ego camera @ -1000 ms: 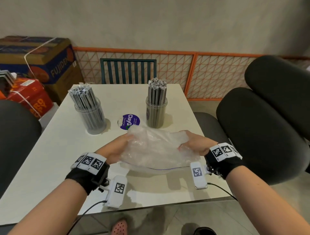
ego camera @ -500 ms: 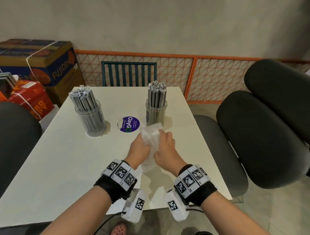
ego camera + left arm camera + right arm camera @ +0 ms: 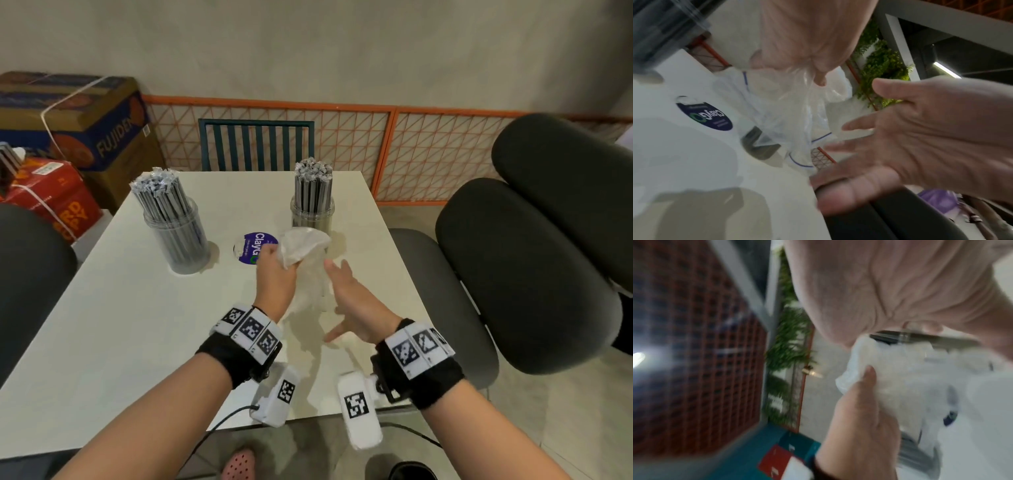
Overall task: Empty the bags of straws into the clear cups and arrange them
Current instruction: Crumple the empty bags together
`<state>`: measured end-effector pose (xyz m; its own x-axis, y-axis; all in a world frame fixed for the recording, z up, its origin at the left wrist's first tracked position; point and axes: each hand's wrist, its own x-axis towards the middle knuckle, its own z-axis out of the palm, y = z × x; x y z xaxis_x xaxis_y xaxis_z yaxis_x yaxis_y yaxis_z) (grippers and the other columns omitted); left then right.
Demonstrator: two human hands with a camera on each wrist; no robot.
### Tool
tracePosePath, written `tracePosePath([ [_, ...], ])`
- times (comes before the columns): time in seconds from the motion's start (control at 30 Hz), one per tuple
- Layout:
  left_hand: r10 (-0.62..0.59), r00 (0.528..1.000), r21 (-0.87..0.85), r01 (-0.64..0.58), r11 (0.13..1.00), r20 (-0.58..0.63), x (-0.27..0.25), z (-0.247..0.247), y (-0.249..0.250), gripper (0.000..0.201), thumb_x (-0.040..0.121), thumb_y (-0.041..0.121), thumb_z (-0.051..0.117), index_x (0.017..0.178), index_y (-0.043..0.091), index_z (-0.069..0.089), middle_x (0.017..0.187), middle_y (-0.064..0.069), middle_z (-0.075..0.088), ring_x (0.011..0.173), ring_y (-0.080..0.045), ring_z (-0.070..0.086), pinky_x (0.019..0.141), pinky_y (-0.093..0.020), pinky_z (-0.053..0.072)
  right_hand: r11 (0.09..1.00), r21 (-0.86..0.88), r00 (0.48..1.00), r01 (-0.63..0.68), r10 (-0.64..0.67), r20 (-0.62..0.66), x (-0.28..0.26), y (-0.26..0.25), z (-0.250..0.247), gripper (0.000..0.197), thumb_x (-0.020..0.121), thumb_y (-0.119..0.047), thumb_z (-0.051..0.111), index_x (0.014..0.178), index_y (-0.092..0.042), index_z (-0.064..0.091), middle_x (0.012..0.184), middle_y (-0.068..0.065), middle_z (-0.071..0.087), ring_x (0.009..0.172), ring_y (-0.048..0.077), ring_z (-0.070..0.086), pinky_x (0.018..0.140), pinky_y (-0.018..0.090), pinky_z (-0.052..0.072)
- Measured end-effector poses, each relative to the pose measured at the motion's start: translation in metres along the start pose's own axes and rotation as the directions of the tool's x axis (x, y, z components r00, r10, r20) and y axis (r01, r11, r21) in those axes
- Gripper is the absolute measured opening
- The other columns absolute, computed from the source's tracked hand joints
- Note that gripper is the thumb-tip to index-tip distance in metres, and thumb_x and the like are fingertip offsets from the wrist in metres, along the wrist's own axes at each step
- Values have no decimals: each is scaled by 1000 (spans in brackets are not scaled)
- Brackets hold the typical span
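**Inspector A:** The empty plastic bag (image 3: 303,250) is crumpled and clear, with a thin blue line along one edge. It is above the middle of the bench (image 3: 120,325), just in front of the right-hand cup. The left hand (image 3: 274,277) grips its upper part, fingers curled round the bunched plastic; the lower part hangs loose toward the bench top.

**Inspector B:** And the right hand (image 3: 352,308)?

**Inspector A:** Spread, fingers straight and apart, palm turned toward the bag, just beside it. The left wrist view shows the right hand (image 3: 920,138) holding nothing. Whether its fingertips touch the plastic cannot be told.

**Inspector B:** The cups?

**Inspector A:** Two clear cups stand upright on the bench. The left cup (image 3: 178,236) holds a full bundle of wrapped straws (image 3: 159,195) that leans slightly to the left. The right cup (image 3: 312,214) holds a tighter bundle of straws (image 3: 313,185) standing straight. The cups are well apart.

**Inspector B:** Anything between them?

**Inspector A:** A round purple sticker (image 3: 255,246) lies flat on the bench, partly covered by the left hand.

**Inspector B:** Surroundings?

**Inspector A:** A teal slatted chair (image 3: 257,144) sits at the far edge of the bench. Orange mesh fencing (image 3: 428,150) runs along the wall. Cardboard boxes (image 3: 85,120) are stacked at the left, dark padded seats (image 3: 520,267) at the right.
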<state>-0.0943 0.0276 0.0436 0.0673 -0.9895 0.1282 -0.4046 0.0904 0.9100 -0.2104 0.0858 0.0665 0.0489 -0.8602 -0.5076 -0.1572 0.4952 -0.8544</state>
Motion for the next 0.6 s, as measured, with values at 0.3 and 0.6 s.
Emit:
tracePosePath([
  [0.3, -262, 944, -604, 331, 725, 203, -15, 7, 30, 37, 94, 45, 42, 108, 15, 61, 101, -7, 70, 96, -21, 67, 85, -38, 53, 781, 610, 947, 131, -280, 155, 12, -14, -4, 75, 80, -72, 20, 123, -23, 56, 134, 9, 58, 120, 27, 57, 94, 56, 47],
  [0.6, -117, 965, -135, 151, 979, 234, 6, -7, 18, 22, 95, 13, 45, 115, 8, 39, 90, -4, 51, 81, -15, 51, 69, -26, 44, 658, 751, 864, 58, -410, 292, 22, -5, -4, 49, 95, -15, 26, 143, -20, 35, 130, 13, 55, 112, 27, 58, 88, 49, 47],
])
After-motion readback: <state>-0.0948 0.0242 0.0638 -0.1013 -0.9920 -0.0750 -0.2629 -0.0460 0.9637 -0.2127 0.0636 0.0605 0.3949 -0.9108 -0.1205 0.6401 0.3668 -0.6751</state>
